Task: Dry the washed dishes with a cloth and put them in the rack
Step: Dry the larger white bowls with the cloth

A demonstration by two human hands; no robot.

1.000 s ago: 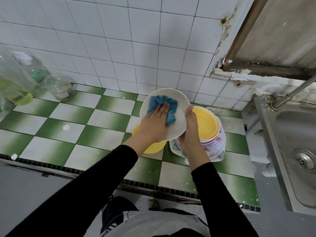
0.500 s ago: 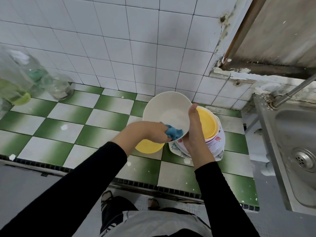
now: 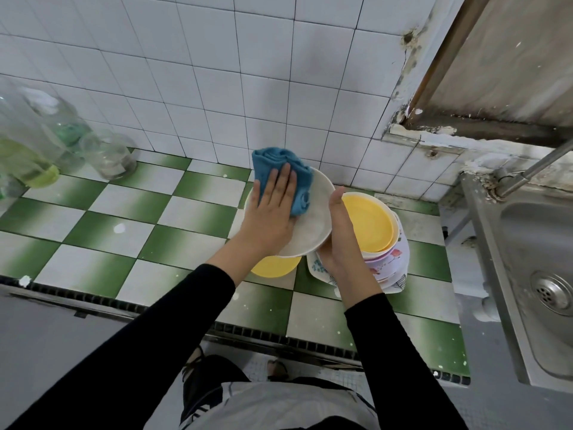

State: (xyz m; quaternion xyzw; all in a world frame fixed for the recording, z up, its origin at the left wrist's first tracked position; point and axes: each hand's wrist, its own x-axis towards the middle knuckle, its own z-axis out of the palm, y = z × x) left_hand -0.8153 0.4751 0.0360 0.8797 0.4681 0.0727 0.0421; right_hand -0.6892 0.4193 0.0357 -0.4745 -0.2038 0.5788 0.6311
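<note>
Right hand [image 3: 338,240]: fingers hidden behind the white plate [image 3: 310,225]. Yellow bowl [image 3: 273,268] mostly covered by that plate. Bottles [image 3: 34,144] at left blurred and cut by the edge; sink [image 3: 533,274] cropped at right.

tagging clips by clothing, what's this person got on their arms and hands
The left sleeve and right sleeve are long, plain black and close-fitting, ending at the wrists. The left hand and right hand are bare: no gloves, rings or watch show.

Blurred bottles [image 3: 28,144], seemingly clear plastic, and a glass jar [image 3: 108,156] stand at the left edge, a steel sink [image 3: 533,259] at the right.
</note>
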